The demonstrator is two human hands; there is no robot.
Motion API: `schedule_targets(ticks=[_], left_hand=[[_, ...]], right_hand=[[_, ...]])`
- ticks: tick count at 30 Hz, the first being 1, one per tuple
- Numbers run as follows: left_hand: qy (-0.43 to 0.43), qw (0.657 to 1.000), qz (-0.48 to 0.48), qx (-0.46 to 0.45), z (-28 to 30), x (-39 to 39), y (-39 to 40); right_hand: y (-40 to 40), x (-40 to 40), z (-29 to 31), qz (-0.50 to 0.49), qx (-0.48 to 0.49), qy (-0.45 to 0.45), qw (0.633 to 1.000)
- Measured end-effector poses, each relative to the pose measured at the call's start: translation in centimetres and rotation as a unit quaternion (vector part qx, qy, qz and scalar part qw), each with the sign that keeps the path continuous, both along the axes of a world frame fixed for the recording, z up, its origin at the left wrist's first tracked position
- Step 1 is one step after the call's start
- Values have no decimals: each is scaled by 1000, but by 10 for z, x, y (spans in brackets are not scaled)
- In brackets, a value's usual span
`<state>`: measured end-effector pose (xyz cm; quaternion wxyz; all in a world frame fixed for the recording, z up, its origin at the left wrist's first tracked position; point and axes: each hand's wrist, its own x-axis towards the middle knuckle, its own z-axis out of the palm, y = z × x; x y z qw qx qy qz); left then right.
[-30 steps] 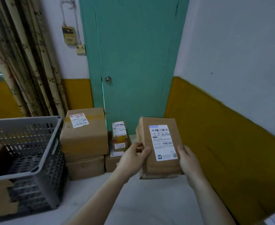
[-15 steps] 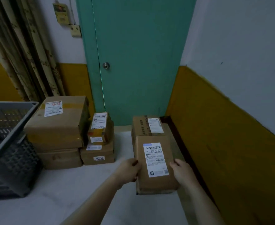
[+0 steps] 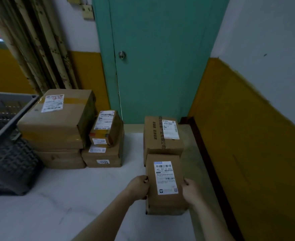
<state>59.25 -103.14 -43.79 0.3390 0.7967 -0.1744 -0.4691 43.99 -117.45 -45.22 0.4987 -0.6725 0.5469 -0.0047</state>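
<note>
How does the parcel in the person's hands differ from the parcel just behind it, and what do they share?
The held parcel is gripped by the left hand and right hand; the rear parcel is untouched. The held parcel looks narrower than the rear parcel. The held parcel's label sits centred; the rear parcel's sits toward the right, beside printed tape. Both are brown cardboard with white labels.

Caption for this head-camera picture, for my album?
Left grip and right grip hold a labelled parcel before another box near a green door.
</note>
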Motion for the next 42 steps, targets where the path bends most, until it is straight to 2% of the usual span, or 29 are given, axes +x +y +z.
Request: schedule_targets(ticks=[7, 16, 24, 27, 31, 35, 39, 42], left_hand=[[18, 1000, -10, 11, -17, 6, -5], [26, 999, -35, 0, -38, 6, -10], [19, 998, -51, 21, -35, 9, -9], [15, 999, -27, 18, -31, 19, -4], [-71, 997, 11, -1, -10, 38, 8], [-186, 978, 84, -50, 12, 60, 30], [-235, 944, 207, -109, 36, 85, 56], [-247, 929, 237, -141, 49, 107, 71]], right_hand=[[-9, 3, -22, 12, 8, -1, 1000], [-16, 3, -35, 24, 4, 44, 999], [-21, 5, -42, 3, -19, 51, 998], [-19, 7, -29, -15, -59, 68, 996], [-6, 24, 5, -48, -139, 60, 987], [8, 47, 32, -14, -180, -12, 984], [24, 79, 55, 37, -183, -83, 979], [42, 108, 70, 89, -186, -109, 973]])
